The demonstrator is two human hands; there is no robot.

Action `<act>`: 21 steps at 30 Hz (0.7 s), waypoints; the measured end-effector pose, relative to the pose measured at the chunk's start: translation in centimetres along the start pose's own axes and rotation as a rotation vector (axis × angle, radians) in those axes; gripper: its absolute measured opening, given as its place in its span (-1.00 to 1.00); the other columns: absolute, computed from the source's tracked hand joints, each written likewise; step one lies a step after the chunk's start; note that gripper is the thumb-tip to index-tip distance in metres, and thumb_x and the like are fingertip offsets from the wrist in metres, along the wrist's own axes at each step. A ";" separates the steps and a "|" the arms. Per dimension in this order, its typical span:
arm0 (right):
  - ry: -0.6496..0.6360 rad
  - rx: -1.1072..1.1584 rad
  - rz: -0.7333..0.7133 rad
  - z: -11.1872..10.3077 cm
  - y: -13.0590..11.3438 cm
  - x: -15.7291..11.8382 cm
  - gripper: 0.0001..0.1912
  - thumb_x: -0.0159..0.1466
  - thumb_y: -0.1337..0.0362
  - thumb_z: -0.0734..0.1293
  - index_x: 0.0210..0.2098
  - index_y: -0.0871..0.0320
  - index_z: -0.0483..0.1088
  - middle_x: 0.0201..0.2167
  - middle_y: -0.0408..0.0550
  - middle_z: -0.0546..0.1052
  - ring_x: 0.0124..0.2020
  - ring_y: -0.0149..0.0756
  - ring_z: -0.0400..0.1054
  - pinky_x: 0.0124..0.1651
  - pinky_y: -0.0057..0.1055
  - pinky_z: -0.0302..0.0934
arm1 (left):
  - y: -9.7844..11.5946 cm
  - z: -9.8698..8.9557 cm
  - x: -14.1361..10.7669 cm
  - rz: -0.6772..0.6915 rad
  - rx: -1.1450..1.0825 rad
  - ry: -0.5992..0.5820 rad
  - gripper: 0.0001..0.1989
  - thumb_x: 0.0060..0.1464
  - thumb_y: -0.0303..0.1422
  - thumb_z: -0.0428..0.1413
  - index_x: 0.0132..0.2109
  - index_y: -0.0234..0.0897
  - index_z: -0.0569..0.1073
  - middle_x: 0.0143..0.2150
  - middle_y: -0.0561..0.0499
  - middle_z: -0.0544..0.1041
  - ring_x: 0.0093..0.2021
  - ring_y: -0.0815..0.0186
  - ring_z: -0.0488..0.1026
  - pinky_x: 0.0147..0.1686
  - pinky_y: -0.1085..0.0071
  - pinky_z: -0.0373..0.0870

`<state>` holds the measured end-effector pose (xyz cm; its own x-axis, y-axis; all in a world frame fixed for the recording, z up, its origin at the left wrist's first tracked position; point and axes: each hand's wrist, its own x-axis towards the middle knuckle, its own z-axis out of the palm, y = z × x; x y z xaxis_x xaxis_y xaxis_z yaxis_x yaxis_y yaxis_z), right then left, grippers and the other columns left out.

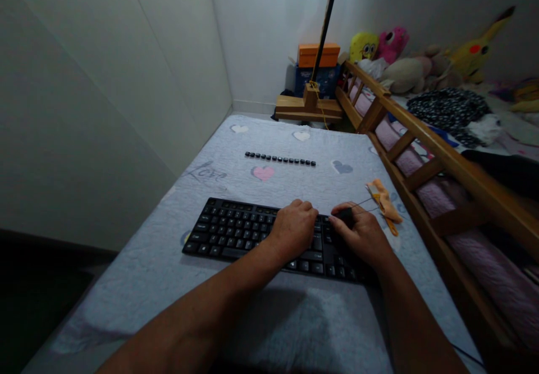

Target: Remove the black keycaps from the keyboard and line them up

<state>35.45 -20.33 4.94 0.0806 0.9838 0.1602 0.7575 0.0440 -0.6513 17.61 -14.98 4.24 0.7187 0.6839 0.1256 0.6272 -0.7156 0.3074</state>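
- The left hand [295, 225] lies over the right-middle part of the black keyboard [240, 229], fingers curled together; whether they pinch anything cannot be told, as the fingertips are hidden.
- The right hand [362, 232] pinches the black handle of a wire tool [345, 215] between thumb and fingers, above the keyboard's right end; two thin wires stick out from it to the right.
- The keyboard lies flat on the bed sheet [168, 284], slightly slanted. Its keys carry pale markings, mostly too small to read; one at the bottom left shows a Windows logo.
- Beyond the keyboard, well apart from it, small black keycaps [280, 159] form one straight row.
- "Love" is written in script on the sheet, left of a printed pink heart [263, 173].
- An orange cloth [385, 201] lies just beyond the right hand, near the wooden rail [421, 130].
- At the back, an orange box [319, 55] sits on a dark blue box [300, 77], whose print is unreadable.
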 end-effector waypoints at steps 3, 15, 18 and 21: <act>0.001 0.004 -0.014 -0.4 -0.1 0.0 -0.81 0.25 0.19 0.25 -0.26 0.15 0.43 -0.32 -0.03 0.56 -0.26 -0.23 0.44 -0.16 -0.35 0.26 | 0.0 0.0 0.0 -0.002 0.008 0.003 -0.82 0.16 -0.47 -0.02 -0.18 -0.28 0.47 -0.17 -0.07 0.50 -0.10 0.20 0.36 -0.10 0.31 0.38; -0.041 -0.003 0.001 -0.6 1.0 -0.3 -0.83 0.21 0.22 0.30 -0.25 0.12 0.47 -0.26 -0.05 0.57 -0.22 -0.23 0.45 -0.08 -0.30 0.26 | 0.0 0.2 0.0 -0.002 -0.013 0.014 -0.79 0.16 -0.48 -0.02 -0.14 -0.27 0.48 -0.17 -0.06 0.50 -0.10 0.21 0.36 -0.10 0.31 0.38; -0.035 -0.003 0.039 -0.6 1.1 -0.2 -0.83 0.20 0.21 0.31 -0.26 0.12 0.48 -0.29 -0.05 0.59 -0.25 -0.22 0.46 -0.11 -0.29 0.28 | 0.0 0.1 -0.1 0.001 -0.013 0.019 -0.80 0.16 -0.47 -0.02 -0.16 -0.28 0.48 -0.17 -0.06 0.50 -0.10 0.20 0.36 -0.12 0.31 0.38; -0.022 -0.009 0.077 -0.6 1.0 0.0 -0.81 0.19 0.17 0.32 -0.28 0.12 0.49 -0.35 -0.06 0.60 -0.32 -0.22 0.47 -0.18 -0.31 0.29 | 0.0 0.1 -0.1 0.003 -0.007 0.024 -0.81 0.16 -0.46 -0.03 -0.20 -0.28 0.48 -0.18 -0.06 0.50 -0.11 0.19 0.36 -0.14 0.31 0.38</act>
<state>36.55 -20.43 4.75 0.1249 0.9878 0.0932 0.7557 -0.0338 -0.6541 17.57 -15.01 4.12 0.7132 0.6851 0.1486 0.6231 -0.7166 0.3133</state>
